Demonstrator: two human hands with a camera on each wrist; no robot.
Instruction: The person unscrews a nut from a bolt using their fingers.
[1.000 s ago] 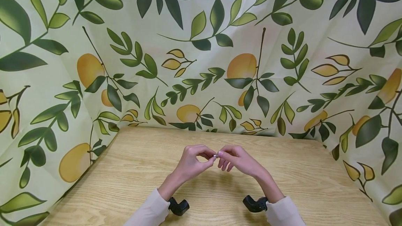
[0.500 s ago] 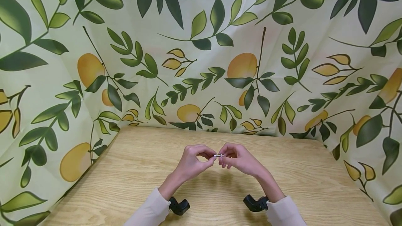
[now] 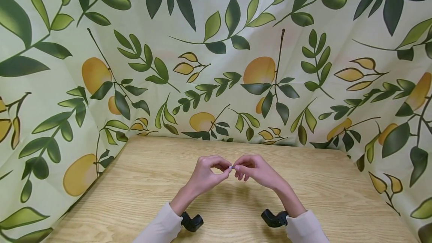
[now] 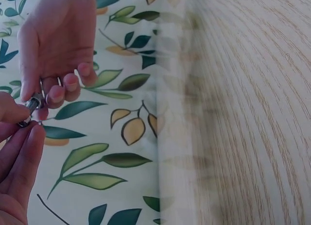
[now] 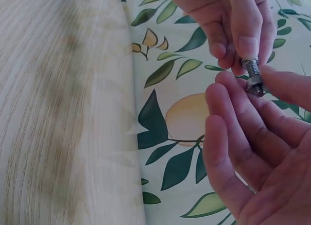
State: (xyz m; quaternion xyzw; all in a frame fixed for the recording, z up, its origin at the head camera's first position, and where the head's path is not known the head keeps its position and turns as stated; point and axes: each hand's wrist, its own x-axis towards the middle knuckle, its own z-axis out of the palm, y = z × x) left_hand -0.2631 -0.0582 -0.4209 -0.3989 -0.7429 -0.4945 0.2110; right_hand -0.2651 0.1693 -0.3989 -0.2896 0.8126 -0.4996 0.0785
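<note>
A small metal bolt (image 5: 250, 67) with a nut (image 5: 254, 85) on its thread is held up over the table between both hands. My left hand (image 3: 210, 172) pinches the bolt by one end between thumb and fingertips, and they hide that end. From the other side, my right hand (image 3: 254, 168) has its thumb and index finger at the nut, pinching it. Its remaining fingers are loosely bent below. In the left wrist view the bolt (image 4: 33, 106) slants between the two sets of fingertips.
The wooden table (image 3: 152, 183) lies under both hands. Behind it and along the sides hangs a leaf-and-fruit patterned cloth (image 3: 216, 85). Black wrist devices (image 3: 192, 222) are strapped below both cuffs.
Half a second ago the right fingertips were spread, showing more of the bolt; now they have closed together at the nut again. The left hand has stayed in place.
</note>
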